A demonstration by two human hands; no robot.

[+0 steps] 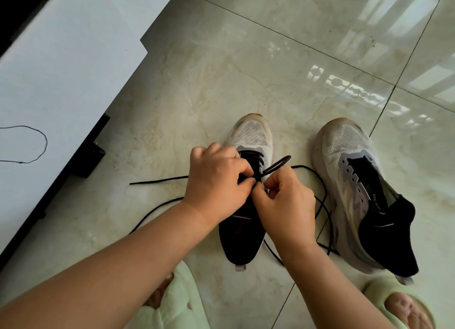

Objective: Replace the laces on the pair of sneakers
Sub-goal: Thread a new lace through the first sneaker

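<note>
Item one: my left hand (216, 183), fingers curled over the eyelet row of the left-standing white mesh sneaker with a black heel and grey eyelet strip (248, 141), pinching the black flat shoelace (277, 165) against the tongue; grip closed on the lace. Item two: my right hand (286, 200), thumb and forefinger pinching the same lace just beside the left fingertips; a short loop of it rises from between the two hands toward the toe; grip closed on the lace. Item three: the lace itself, threaded across the upper eyelets near the toe, its loose ends trailing on the floor, one running out left past my left wrist, the others curving right and back between the two shoes. Item four: the second matching white and black sneaker (357, 181), standing to the right, well apart from my hands, toe pointing away, its eyelets unlaced and tongue open. Item five: glossy pale marbled floor tiles (246, 70), bearing both shoes. Item six: a white flat-topped table with a dark edge (61, 70) at the left, with a thin black cord (37, 131) looped on its top. Item seven: my two feet in pale green soft slippers (172, 304) at the near edge, one on each side of my arms.
</note>
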